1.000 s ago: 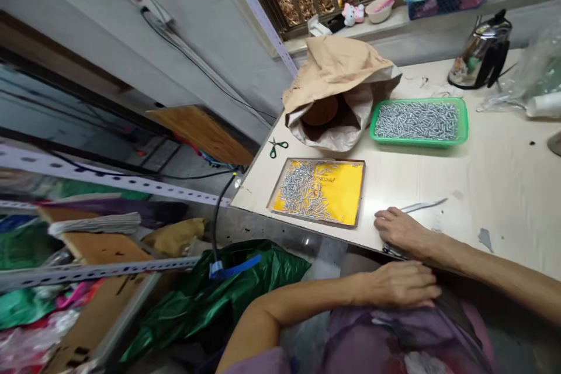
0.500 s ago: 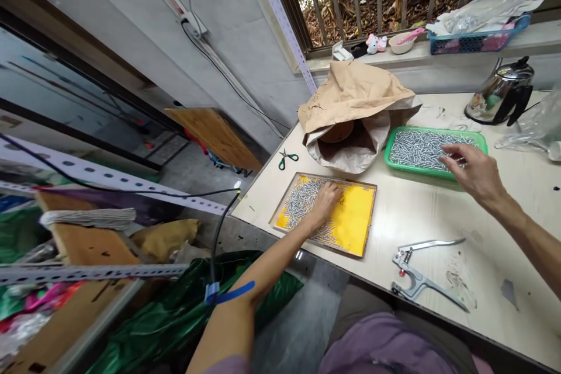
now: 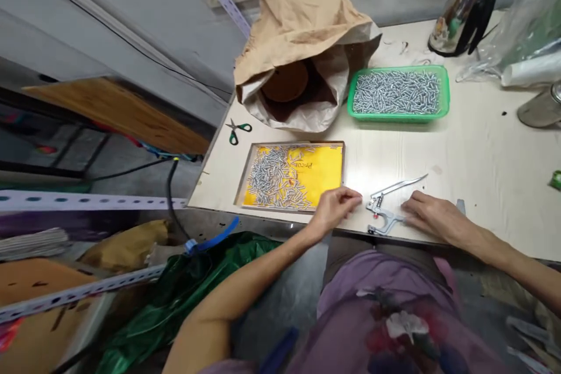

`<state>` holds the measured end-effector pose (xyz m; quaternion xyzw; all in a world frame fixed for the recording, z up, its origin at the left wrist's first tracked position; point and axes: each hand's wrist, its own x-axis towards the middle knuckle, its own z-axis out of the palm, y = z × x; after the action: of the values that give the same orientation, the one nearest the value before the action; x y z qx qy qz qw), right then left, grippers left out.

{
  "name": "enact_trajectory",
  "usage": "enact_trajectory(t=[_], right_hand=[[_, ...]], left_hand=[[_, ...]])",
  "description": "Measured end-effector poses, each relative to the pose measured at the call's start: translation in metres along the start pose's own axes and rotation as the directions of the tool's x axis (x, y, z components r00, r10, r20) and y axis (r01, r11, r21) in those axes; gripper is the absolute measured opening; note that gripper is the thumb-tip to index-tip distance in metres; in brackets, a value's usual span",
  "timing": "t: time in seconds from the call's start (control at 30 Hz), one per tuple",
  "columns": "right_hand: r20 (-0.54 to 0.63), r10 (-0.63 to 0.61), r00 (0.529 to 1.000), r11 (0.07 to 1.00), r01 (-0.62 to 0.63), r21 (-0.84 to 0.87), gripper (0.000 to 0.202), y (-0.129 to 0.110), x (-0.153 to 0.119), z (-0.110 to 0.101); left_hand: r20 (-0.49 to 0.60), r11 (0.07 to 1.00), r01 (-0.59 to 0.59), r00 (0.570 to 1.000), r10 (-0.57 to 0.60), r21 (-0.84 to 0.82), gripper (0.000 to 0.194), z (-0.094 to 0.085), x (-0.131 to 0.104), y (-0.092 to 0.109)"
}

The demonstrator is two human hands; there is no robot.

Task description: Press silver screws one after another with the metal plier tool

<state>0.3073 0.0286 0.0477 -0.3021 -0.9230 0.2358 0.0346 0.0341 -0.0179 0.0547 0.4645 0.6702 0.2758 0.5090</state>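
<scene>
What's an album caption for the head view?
Right hand at metal pliers, left hand by a tray of metal pieces.

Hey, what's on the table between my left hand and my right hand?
A metal pliers-like tool lies between your left hand and right hand, seen in the head view.

Hands [image 3: 329, 210] apart, loosely curled

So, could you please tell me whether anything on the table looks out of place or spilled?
Nothing looks clearly spilled or damaged. Mildly odd: the scissors lie with blades apart near the edge of the table, and the bag slumps, its mouth gaping. Pins crowd one end of the tray.
</scene>
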Motion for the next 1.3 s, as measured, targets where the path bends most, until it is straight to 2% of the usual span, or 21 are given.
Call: enact_trajectory(t=[0.1, 0.2, 0.47, 0.8, 1.13, 1.3], right_hand=[[-0.006, 0.052, 0.999, 0.998, -0.052, -0.041, 0.018, -0.006, -0.016, 0.013], [-0.045, 0.073, 0.996, 0.996, -0.075, -0.038, 0.018, -0.012, -0.021, 0.019], [-0.097, 0.086, 0.992, 0.996, -0.087, -0.009, 0.021, -0.016, -0.025, 0.026], [-0.113, 0.088, 0.99, 0.996, -0.09, -0.012, 0.019, -0.02, -0.025, 0.026], [-0.125, 0.056, 0.991, 0.995, -0.067, -0.08, 0.023, -0.02, -0.027, 0.031], [-0.1, 0.059, 0.993, 0.993, -0.068, -0.091, 0.02, -0.018, -0.027, 0.03]], left_hand=[[0.073, 0.989, 0.114, 0.992, -0.107, -0.096, 0.03, 0.038, -0.015, -0.005], [0.059, 0.978, 0.172, 0.984, -0.166, -0.117, 0.034, 0.053, -0.017, -0.013], [0.018, 0.971, 0.227, 0.974, -0.227, -0.079, 0.029, 0.054, -0.018, -0.013], [0.123, 0.937, 0.287, 0.941, -0.314, 0.2, 0.018, 0.048, -0.015, 0.005], [0.103, 0.91, 0.299, 0.935, -0.34, 0.288, 0.021, 0.051, -0.013, 0.0], [0.102, 0.91, 0.31, 0.932, -0.348, 0.274, 0.022, 0.052, -0.014, 0.003]])
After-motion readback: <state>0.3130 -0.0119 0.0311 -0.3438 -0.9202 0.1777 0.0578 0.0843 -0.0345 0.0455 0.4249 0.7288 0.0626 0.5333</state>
